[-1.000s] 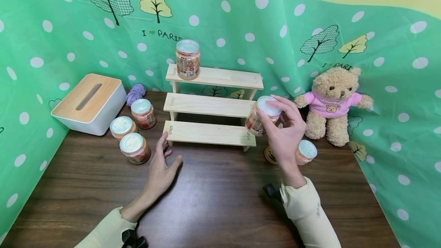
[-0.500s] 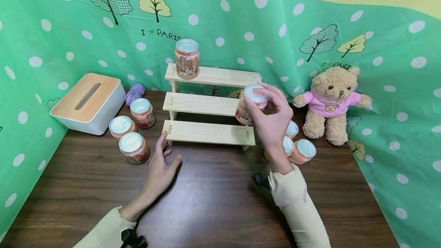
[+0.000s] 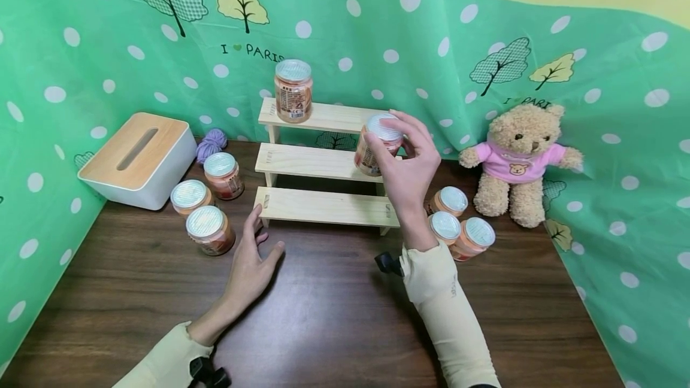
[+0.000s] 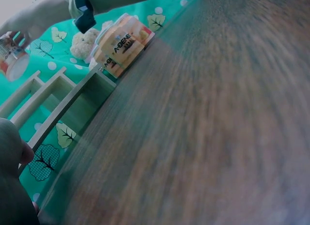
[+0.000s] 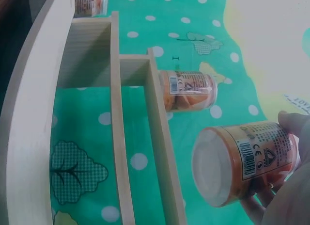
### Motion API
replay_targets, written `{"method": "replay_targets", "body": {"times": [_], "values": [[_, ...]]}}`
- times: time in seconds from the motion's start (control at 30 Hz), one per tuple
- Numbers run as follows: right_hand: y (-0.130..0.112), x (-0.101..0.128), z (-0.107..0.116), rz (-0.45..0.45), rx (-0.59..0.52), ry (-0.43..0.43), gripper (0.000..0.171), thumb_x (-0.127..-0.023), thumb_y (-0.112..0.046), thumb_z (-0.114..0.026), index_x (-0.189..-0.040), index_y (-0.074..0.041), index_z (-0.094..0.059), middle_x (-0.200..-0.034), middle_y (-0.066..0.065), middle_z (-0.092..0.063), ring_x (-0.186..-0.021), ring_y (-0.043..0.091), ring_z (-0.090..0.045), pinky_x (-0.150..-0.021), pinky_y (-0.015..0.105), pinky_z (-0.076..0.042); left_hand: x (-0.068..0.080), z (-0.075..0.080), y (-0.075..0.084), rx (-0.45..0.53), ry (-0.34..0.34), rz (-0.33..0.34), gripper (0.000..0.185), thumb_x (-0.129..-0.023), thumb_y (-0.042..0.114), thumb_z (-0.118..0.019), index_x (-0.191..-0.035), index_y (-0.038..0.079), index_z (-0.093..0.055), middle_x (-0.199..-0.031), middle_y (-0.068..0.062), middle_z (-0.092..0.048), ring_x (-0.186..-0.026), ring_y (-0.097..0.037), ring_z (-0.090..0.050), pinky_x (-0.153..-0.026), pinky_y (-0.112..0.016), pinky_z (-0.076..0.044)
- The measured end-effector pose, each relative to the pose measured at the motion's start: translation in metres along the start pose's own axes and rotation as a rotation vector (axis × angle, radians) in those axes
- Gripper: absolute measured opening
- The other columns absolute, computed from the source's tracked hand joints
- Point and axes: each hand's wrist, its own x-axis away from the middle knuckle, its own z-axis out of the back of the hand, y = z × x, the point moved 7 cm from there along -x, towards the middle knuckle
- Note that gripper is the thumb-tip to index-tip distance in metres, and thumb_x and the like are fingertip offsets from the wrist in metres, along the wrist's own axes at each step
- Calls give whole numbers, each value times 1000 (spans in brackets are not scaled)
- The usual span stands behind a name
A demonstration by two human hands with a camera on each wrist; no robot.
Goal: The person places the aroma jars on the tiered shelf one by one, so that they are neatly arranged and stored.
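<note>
My right hand [image 3: 405, 157] grips an orange jar with a silver lid [image 3: 375, 143] by its top, held in the air in front of the right end of the three-step wooden rack [image 3: 323, 163], between the middle and top steps. In the right wrist view the same jar [image 5: 244, 159] hangs clear of the steps. Another jar [image 3: 293, 90] stands on the left of the top step. My left hand [image 3: 253, 259] rests open on the brown table [image 3: 323, 316], fingers pointing at the lowest step's left end.
Three jars [image 3: 207, 229] stand left of the rack, three more [image 3: 458, 223] to its right. A white tissue box with a wooden lid [image 3: 140, 160] sits far left, purple yarn [image 3: 212, 144] behind it, a teddy bear [image 3: 520, 163] at the right. Green cloth walls surround the table.
My right hand has carried the jar up and to the left, from beside the lowest step's right end to near the top step. The left hand has stayed put.
</note>
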Motion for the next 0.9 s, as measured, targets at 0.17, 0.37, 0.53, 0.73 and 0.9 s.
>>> {"method": "replay_targets", "body": {"times": [0.17,0.37,0.53,0.73,0.9], "values": [[2,-5,-8,-3,12,1,30,-90,-17,-92,-112,2,-84,-130,11,-76,-118,22,-72,-93,28,-65,0,0,0,8,1,14,92,-98,-1,-77,-174,19,-30,-176,-12,-38,-151,-33,-50,-114,-11,-47],[5,-14,-16,-3,-38,12,31,-91,-15,-91,-112,5,-83,-130,19,-75,-118,24,-73,-91,29,-66,0,2,15,17,1,5,88,-97,1,-75,-173,10,-31,-174,-19,-39,-148,-41,-52,-116,-30,-54],[5,-20,-23,-2,-53,14,31,-92,-14,-91,-113,7,-81,-131,25,-73,-120,24,-72,-91,28,-67,0,2,10,15,-5,17,89,-98,1,-76,-174,13,-31,-175,-16,-39,-149,-38,-51,-115,-21,-51],[7,-24,-31,-37,-83,23,32,-91,-13,-91,-114,7,-81,-130,17,-74,-121,24,-73,-96,32,-67,0,1,2,2,7,-6,92,-97,1,-77,-174,18,-31,-174,-15,-40,-148,-36,-52,-114,-20,-52],[10,-27,-35,-37,-84,21,31,-91,-12,-92,-113,7,-81,-131,24,-73,-120,24,-73,-93,32,-67,0,1,1,-12,10,-13,92,-97,1,-77,-174,18,-31,-174,-16,-41,-147,-37,-53,-114,-24,-54]]}}
